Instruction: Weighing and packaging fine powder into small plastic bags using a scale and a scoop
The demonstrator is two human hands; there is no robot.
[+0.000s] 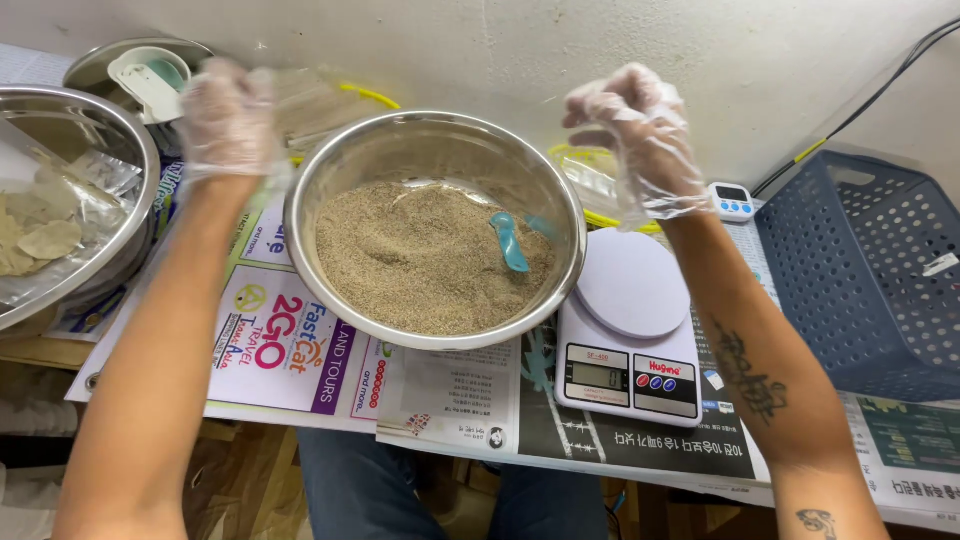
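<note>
Both gloved hands, left hand and right hand, are held loosely curled, empty, beyond the bowl; the spoon points near-far.

My hands hover behind the grain bowl, scoop lying in it; kitchen scale lower right, basket far right.

Second steel bowl cut off at left edge.
</note>
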